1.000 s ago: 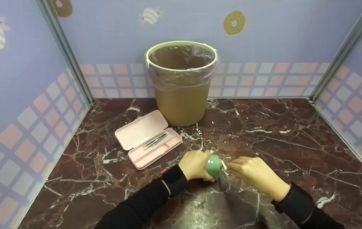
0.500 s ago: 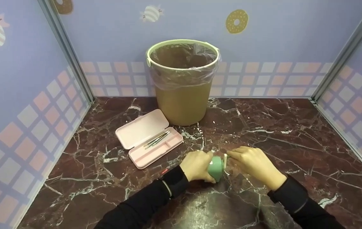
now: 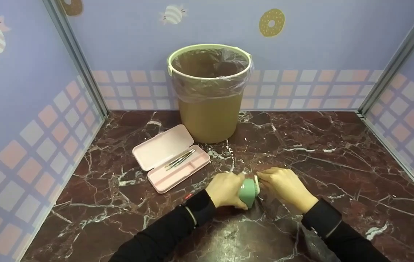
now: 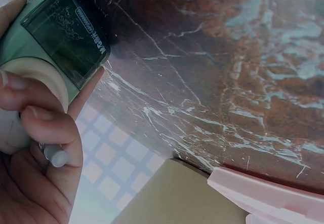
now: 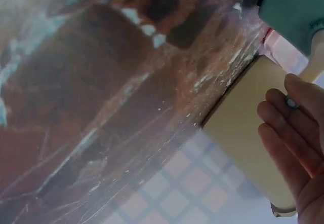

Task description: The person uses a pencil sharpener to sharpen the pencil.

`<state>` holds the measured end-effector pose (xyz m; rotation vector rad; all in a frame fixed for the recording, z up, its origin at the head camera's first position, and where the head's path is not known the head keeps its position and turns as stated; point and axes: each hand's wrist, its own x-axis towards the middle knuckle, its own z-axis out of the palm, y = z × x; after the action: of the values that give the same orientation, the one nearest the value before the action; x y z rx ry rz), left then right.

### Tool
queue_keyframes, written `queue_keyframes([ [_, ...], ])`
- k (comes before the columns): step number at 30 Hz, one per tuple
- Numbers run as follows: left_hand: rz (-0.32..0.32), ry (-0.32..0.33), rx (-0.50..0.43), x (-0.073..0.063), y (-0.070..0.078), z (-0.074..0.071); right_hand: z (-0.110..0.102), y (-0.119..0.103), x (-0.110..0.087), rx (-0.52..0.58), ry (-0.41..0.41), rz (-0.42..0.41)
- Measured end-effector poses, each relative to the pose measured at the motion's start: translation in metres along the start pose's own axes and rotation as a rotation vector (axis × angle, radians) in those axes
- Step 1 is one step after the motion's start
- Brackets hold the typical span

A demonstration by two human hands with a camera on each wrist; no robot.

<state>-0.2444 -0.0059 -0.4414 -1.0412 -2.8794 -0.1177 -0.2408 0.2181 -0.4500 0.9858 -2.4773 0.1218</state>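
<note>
On the dark red marbled counter [image 3: 319, 138], a green pencil sharpener [image 3: 247, 193] stands in the nearer part, about midway between the left and right edges. The left hand [image 3: 225, 189] is curled around its body and grips it from the left side. In the left wrist view, a smoky clear window [image 4: 63, 39] shows on the sharpener, with fine pale marks — if they are on it or behind it, I cannot tell. The blunt end of a slim grey rod [image 4: 54, 155] sticks out between the fingers of this hand, just near the cream round part [image 4: 40, 77].

The right hand [image 3: 283, 185] is on the other side of the sharpener, pinching the small knob [image 5: 291, 102] of the cream crank handle [image 3: 256, 185]; its other fingers are loosely bent.

An open pink pencil case [image 3: 163, 147] lies left of the middle of the counter, turned obliquely, its lid folded back and a few slim pencils [image 3: 180, 160] lying inside. Just behind it, close to the counter's back edge, stands a tan waste bin [image 3: 208, 120] with a clear plastic liner [image 3: 207, 89] folded over the rim. Small pale crumbs [image 3: 245, 139] are scattered near its base — mostly to the right.
</note>
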Motion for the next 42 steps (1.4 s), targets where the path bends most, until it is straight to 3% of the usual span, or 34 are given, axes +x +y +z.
queue_keyframes([
  [15,0.003,0.026,0.014,0.000,0.000,0.001,0.012,-0.004,-0.006,0.000,-0.025,0.001],
  [26,-0.010,0.045,0.012,-0.002,0.001,0.001,0.021,-0.012,-0.015,-0.012,-0.007,-0.062],
  [42,-0.053,0.049,0.007,-0.002,0.003,0.002,0.009,-0.023,-0.025,-0.019,-0.063,-0.138],
])
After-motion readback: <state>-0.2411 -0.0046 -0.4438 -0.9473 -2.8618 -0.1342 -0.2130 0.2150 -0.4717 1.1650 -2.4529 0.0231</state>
